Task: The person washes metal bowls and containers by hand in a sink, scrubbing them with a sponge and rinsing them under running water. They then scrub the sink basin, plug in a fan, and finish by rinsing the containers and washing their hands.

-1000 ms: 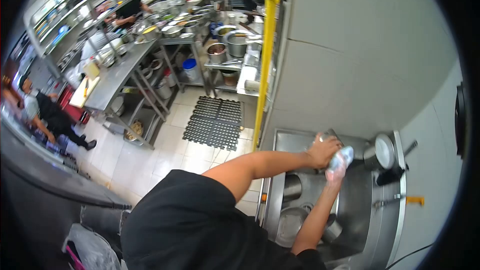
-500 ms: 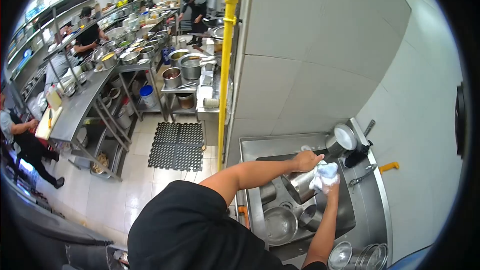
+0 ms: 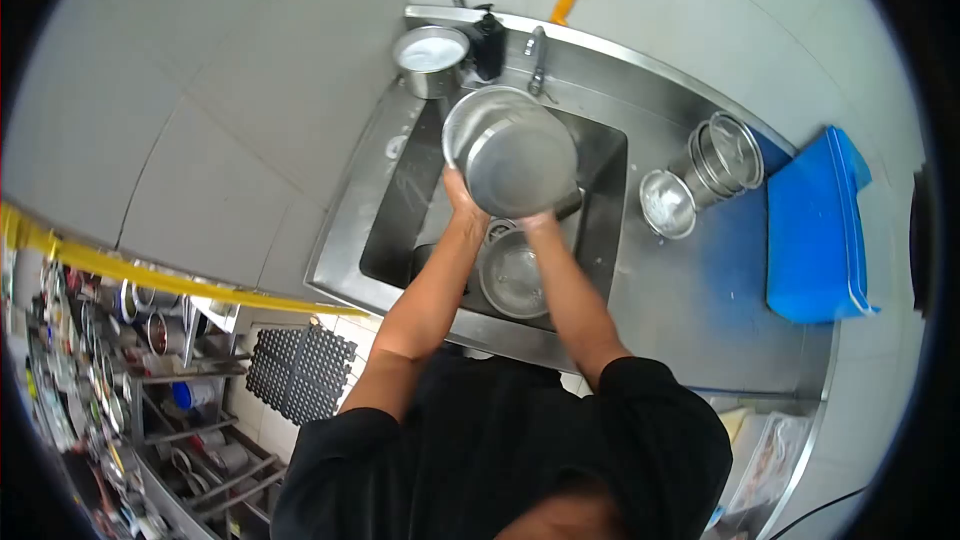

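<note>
Over the sink basin, a metal pot is tilted, its round base toward the camera. Fingers of my left hand are wrapped round its lower left edge. My right hand grips the lower right part, with the fingers mostly behind the metal. Below the hands, a round metal pan lies in the basin beside other metalware, partly hidden by my forearms. The faucet stands just behind the raised pot.
A pot with whitish contents and a black pump bottle stand at the back left. Stacked metal containers, a small bowl and a blue bin are on the right. A yellow pipe crosses the left.
The view has swung right toward the sink. The white foamy cloth or sponge no longer shows in my right hand, and the pot is now turned base-up between both hands.
</note>
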Demonstrator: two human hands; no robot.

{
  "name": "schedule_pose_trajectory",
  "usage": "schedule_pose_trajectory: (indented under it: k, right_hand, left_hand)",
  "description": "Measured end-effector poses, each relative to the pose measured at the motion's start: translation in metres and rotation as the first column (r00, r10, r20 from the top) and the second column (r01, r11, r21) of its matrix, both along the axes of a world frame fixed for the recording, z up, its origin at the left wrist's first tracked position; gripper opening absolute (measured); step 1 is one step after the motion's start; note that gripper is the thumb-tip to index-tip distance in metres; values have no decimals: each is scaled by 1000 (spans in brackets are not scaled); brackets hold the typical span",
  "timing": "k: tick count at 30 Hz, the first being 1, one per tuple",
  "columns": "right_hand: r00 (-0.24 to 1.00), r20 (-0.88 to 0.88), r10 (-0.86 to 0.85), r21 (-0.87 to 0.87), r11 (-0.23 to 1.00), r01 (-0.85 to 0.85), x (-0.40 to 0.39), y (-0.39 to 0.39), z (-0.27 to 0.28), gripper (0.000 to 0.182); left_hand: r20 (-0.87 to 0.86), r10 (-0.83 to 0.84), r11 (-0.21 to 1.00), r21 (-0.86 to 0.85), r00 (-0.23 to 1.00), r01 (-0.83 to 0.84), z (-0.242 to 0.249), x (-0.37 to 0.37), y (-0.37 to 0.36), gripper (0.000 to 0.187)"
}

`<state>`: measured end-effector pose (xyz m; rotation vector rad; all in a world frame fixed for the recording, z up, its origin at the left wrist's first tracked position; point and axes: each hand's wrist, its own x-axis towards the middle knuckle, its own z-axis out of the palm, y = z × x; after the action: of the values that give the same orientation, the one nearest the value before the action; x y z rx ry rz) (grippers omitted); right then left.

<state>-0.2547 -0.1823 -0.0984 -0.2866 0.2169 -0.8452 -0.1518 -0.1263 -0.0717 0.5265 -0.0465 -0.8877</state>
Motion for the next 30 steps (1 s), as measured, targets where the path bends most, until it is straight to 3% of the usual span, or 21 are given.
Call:
schedule_pose_trajectory:
  k: [1, 2, 3, 5, 7, 8, 9, 11, 12, 14, 17, 18, 19, 20, 21, 23, 24, 26, 27, 29, 30]
  right_hand:
    - [988, 146, -55, 67, 997, 46, 5, 8, 1, 51]
    - [989, 131, -73, 140, 989, 54, 5, 9, 2, 52]
    - [988, 123, -92, 215, 975, 64, 4, 1, -2, 53]
    - [990, -20, -142, 154, 978, 143, 1, -29, -20, 53]
    - [959, -258, 117, 176, 982, -73, -17, -53, -6, 48]
    - [915, -328, 235, 171, 967, -187, -24, -66, -2, 48]
    - [872, -387, 299, 138, 954, -266, -31, -77, -1, 47]
    - [826, -481, 295, -6, 941, -339, -38, -94, -2, 46]
    - [828, -517, 217, -107, 943, -315, -41, -101, -10, 46]
    - [855, -508, -105, -392, 912, -121, -42, -102, -39, 45]
    - [751, -358, -554, -682, 705, 195, -54, -83, -62, 43]
    - [602, -426, -676, -745, 639, 191, -55, -61, -25, 42]
    - [593, -426, -683, -746, 636, 197, -63, -50, -27, 42]
    - [478, -560, -677, -750, 659, 56, -70, -40, -28, 43]
    - [336, -669, -662, -722, 687, -83, -78, -29, -26, 46]
    - [335, -612, -716, -778, 620, -98, -69, 8, -21, 47]
    - [369, -517, -773, -823, 567, 34, -50, 20, -28, 46]
    - [264, -350, -899, -926, 375, 46, -18, 42, -11, 45]
    - [163, -244, -956, -967, 227, -119, -21, 45, 7, 45]
    - [24, 84, -996, -887, -86, -453, -30, 40, 32, 46]
    - [96, 26, -995, -861, -71, -503, -34, 25, 36, 48]
  left_hand:
    - [-79, 29, 998, -53, 996, -33, -1, -12, -4, 53]
    - [-116, -56, 994, -100, 992, 44, -11, -14, -3, 63]
    - [-113, -117, 993, -25, 987, 115, -4, -16, 2, 73]
    - [-177, -270, 949, 118, 946, 293, 19, -13, 13, 77]
    - [86, -475, 880, 47, 876, 472, 9, 20, 12, 78]
    - [88, -564, 826, 32, 821, 563, 11, 35, 12, 70]
    - [86, -614, 786, 158, 785, 598, 10, 48, 9, 57]
    - [119, -651, 758, 150, 750, 634, -6, 65, -5, 46]
    - [116, -662, 748, 149, 740, 646, -3, 64, -9, 46]
    - [-107, -595, 784, 141, 797, 605, 0, 56, -18, 42]
    - [-208, -368, 860, 295, 906, 417, -1, 33, -25, 33]
    - [-206, -377, 858, 290, 903, 424, -13, 37, -29, 33]
    - [-337, -411, 883, 84, 847, 461, -39, 42, -33, 33]
    - [-450, -460, 881, -124, 766, 456, -53, 43, -35, 34]
    - [-451, -469, 876, -126, 759, 466, -48, 38, -35, 34]
    - [-302, -265, 940, 132, 916, 316, -38, 23, -33, 30]
    - [-302, -282, 935, 127, 911, 332, -34, 14, -34, 30]
    - [-157, -5, 924, 378, 988, 65, -26, -12, -37, 26]
    - [-160, -41, 923, 373, 986, 98, -25, -21, -33, 26]
    - [318, -235, 946, 294, 918, 140, -25, -20, -20, 26]
    - [326, -256, 942, 296, 910, 160, -20, -13, -18, 26]
